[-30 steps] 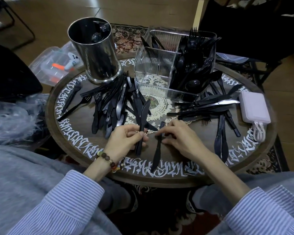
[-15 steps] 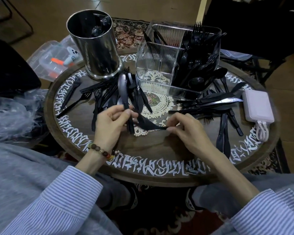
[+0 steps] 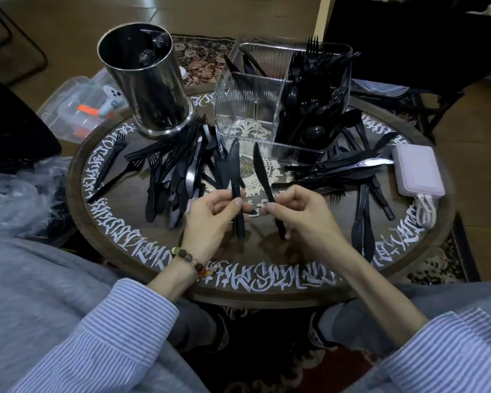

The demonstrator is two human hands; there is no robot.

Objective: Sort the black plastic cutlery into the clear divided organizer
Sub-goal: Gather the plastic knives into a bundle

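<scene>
My left hand (image 3: 210, 219) grips a black plastic knife (image 3: 234, 165) by its handle, blade pointing away from me. My right hand (image 3: 301, 217) pinches a second black knife (image 3: 260, 168) the same way. Both knives are lifted above the round table (image 3: 267, 287), just in front of the clear divided organizer (image 3: 247, 109). The organizer's right compartments hold forks and spoons; its near-left compartment looks empty. A pile of black cutlery (image 3: 179, 171) lies left of centre, and another pile (image 3: 346, 168) lies to the right.
A tall steel canister (image 3: 148, 80) stands at the back left of the table. A pink power bank (image 3: 417, 171) with a white cable sits at the right edge. A clear plastic box (image 3: 77, 109) and bags lie off the table's left side.
Both hands picked knives up off the table and raised them. The knives now stand nearly parallel, blades pointing toward the organizer.
</scene>
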